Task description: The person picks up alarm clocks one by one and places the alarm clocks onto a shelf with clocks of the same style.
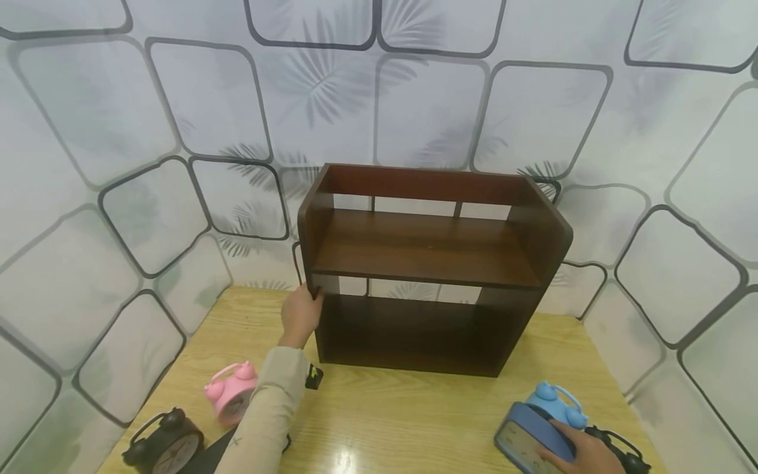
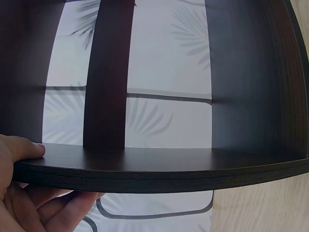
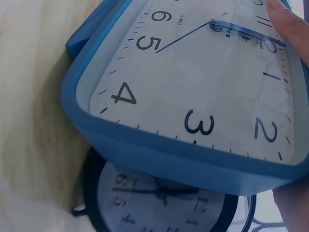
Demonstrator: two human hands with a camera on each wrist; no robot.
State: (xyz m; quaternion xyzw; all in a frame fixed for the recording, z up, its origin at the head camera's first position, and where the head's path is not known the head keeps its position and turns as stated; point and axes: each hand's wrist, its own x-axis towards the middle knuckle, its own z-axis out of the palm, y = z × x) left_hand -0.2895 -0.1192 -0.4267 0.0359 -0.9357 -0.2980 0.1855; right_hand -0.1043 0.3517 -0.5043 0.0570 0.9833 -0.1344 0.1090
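Shelving (image 1: 426, 250) of dark-brown wood is gripped at eight o'clock by my left hand (image 1: 300, 317); toward five, my right hand (image 1: 585, 454) grips a square blue clock (image 1: 524, 442).

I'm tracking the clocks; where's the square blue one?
In the head view's lower right, the right hand holds the square blue clock beside the light-blue alarm clock.
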